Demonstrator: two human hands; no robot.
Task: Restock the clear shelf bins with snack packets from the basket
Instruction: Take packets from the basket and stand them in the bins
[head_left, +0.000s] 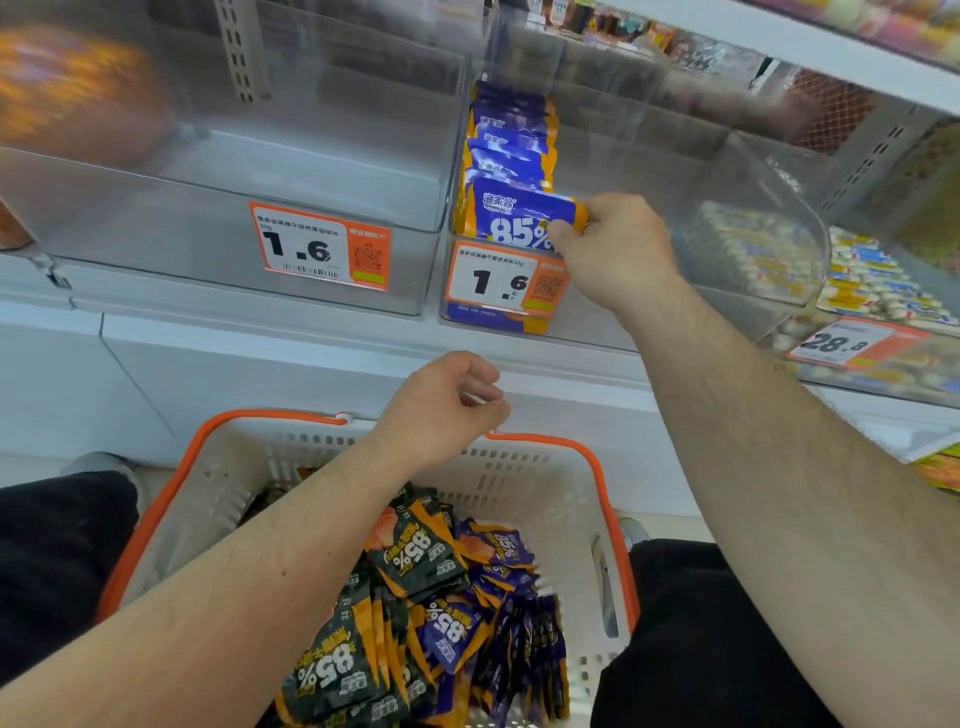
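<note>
A white basket with an orange rim (587, 452) sits in front of me between my knees, holding several black and purple snack packets (431, 608). My right hand (613, 249) pinches the right edge of a purple-and-orange packet (514, 218) at the front of a row of the same packets (506, 140) standing in a clear shelf bin (753, 197). My left hand (447, 405) hovers over the basket's far rim, fingers loosely curled, holding nothing. The clear bin on the left (332, 171) has a 1.6 price tag (319, 249) and shows no packets.
A shelf edge (311, 338) runs below the bins. Another bin of wrapped sweets (878, 291) with a 28.8 tag stands at the right. An upper shelf (831, 57) overhangs at top right. My black-trousered legs flank the basket.
</note>
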